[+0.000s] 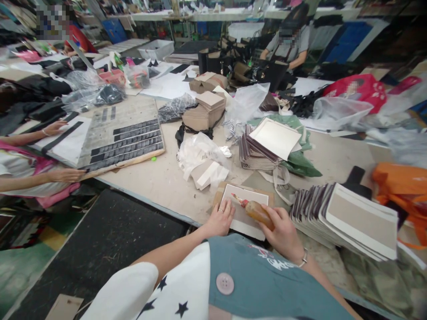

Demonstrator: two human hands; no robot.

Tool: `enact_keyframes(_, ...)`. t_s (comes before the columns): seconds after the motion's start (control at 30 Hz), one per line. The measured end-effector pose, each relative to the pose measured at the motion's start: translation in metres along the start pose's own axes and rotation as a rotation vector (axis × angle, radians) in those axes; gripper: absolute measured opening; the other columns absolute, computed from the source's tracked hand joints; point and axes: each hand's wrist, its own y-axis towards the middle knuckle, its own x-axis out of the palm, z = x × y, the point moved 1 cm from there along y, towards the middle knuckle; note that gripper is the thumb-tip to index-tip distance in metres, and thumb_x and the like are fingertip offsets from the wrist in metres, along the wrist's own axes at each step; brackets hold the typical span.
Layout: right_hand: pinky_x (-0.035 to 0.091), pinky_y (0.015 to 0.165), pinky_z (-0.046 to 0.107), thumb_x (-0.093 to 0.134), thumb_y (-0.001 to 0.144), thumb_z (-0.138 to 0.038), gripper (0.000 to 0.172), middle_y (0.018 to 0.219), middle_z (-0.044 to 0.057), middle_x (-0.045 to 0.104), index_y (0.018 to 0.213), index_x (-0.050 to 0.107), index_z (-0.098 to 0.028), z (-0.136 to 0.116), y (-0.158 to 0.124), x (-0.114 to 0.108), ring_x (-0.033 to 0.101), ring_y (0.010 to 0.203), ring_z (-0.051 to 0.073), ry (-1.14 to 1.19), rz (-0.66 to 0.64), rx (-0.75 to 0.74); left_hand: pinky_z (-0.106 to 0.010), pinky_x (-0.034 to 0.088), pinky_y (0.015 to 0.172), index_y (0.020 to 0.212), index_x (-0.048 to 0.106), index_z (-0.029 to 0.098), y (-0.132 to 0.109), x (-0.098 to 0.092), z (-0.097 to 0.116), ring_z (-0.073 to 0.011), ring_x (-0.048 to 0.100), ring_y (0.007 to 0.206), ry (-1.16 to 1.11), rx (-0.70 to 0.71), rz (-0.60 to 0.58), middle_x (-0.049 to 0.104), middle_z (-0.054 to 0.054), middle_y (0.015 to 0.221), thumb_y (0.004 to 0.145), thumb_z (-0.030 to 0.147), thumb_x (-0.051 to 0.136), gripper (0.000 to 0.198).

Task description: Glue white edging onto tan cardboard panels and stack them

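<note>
Cluttered workshop desk (156, 178): amber bottle (257, 213) tilted over a white-edged panel (243, 223), right hand (283, 231) curled round the bottle's body; left hand (220, 218) flat on the panel, grasping nothing. Bottle probably light, squeezable, best held mid-body; panel seemingly stiff, best held by edges.

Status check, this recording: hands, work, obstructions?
Left hand resting on beige rectangular white-edged panel. Right hand gripping amber rounded bottle, red tip above panel. Stack of white-edged beige panels off to the right, not over the work.
</note>
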Motion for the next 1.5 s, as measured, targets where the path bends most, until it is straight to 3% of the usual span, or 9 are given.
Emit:
enact_keyframes(0.3, 0.046, 0.077, 0.033, 0.050, 0.085, -0.035, 0.045, 0.091, 0.010, 0.049, 0.123, 0.050, -0.013, -0.018, 0.029, 0.009, 0.050, 0.085, 0.022, -0.131, -0.028, -0.027, -0.052, 0.033, 0.098, 0.136, 0.031, 0.005, 0.000, 0.005, -0.003, -0.0390, 0.027, 0.131, 0.035, 0.031, 0.042, 0.028, -0.025, 0.143, 0.084, 0.029, 0.038, 0.058)
enact_keyframes(0.57, 0.044, 0.073, 0.030, 0.056, 0.082, -0.031, 0.038, 0.088, 0.008, 0.049, 0.117, 0.054, -0.015, -0.030, 0.033, 0.008, 0.050, 0.083, 0.021, -0.151, -0.063, 0.003, -0.051, 0.036, 0.096, 0.136, 0.034, 0.006, 0.002, 0.003, -0.001, -0.0389, 0.030, 0.130, 0.064, 0.021, 0.048, 0.030, -0.025, 0.142, 0.085, 0.027, 0.037, 0.055)
enact_keyframes(0.73, 0.043, 0.072, 0.029, 0.056, 0.082, -0.028, 0.038, 0.087, 0.007, 0.048, 0.118, 0.054, -0.017, -0.024, 0.020, -0.003, 0.049, 0.081, 0.020, -0.185, -0.075, 0.092, -0.051, 0.034, 0.098, 0.136, 0.033, 0.007, 0.002, 0.005, -0.002, -0.0380, 0.028, 0.131, 0.046, 0.002, 0.013, 0.027, -0.024, 0.144, 0.083, 0.028, 0.040, 0.057)
enact_keyframes(1.0, 0.044, 0.070, 0.029, 0.054, 0.083, -0.033, 0.038, 0.090, 0.007, 0.049, 0.118, 0.054, -0.018, 0.006, -0.023, -0.031, 0.051, 0.081, 0.020, -0.271, -0.024, 0.300, -0.051, 0.029, 0.102, 0.137, 0.031, 0.007, 0.001, 0.004, -0.005, -0.0386, 0.022, 0.133, 0.003, 0.012, -0.016, 0.022, -0.024, 0.146, 0.078, 0.031, 0.048, 0.066)
enact_keyframes(1.2, 0.046, 0.073, 0.031, 0.051, 0.083, -0.035, 0.038, 0.091, 0.007, 0.051, 0.117, 0.054, -0.018, 0.017, -0.040, -0.044, 0.053, 0.082, 0.020, -0.258, 0.031, 0.353, -0.050, 0.027, 0.103, 0.138, 0.030, 0.008, 0.002, 0.004, -0.004, -0.0375, 0.021, 0.134, -0.011, 0.006, -0.044, 0.020, -0.023, 0.147, 0.073, 0.031, 0.056, 0.074)
enact_keyframes(1.37, 0.047, 0.082, 0.036, 0.055, 0.080, -0.042, 0.044, 0.099, 0.008, 0.056, 0.118, 0.055, -0.021, 0.026, -0.050, -0.042, 0.056, 0.089, 0.022, -0.075, 0.116, 0.438, -0.051, 0.030, 0.102, 0.135, 0.038, 0.009, -0.001, -0.010, -0.008, -0.0387, 0.025, 0.131, -0.121, 0.001, 0.002, 0.027, -0.023, 0.144, 0.070, 0.042, 0.064, 0.077)
enact_keyframes(1.43, 0.045, 0.090, 0.040, 0.062, 0.073, -0.048, 0.051, 0.104, 0.007, 0.059, 0.117, 0.057, -0.023, 0.033, -0.059, -0.040, 0.056, 0.096, 0.025, 0.168, 0.244, 0.577, -0.050, 0.032, 0.102, 0.131, 0.045, 0.013, -0.004, -0.020, -0.010, -0.0379, 0.030, 0.129, -0.228, 0.015, 0.061, 0.035, -0.020, 0.141, 0.066, 0.051, 0.067, 0.079)
enact_keyframes(1.5, 0.045, 0.093, 0.045, 0.060, 0.073, -0.053, 0.059, 0.114, 0.007, 0.058, 0.124, 0.052, -0.026, 0.040, -0.071, -0.038, 0.055, 0.104, 0.028, 0.452, 0.384, 0.729, -0.045, 0.035, 0.101, 0.124, 0.052, 0.017, -0.003, -0.029, -0.015, -0.0319, 0.040, 0.123, -0.386, 0.020, 0.153, 0.047, -0.015, 0.133, 0.067, 0.055, 0.066, 0.070)
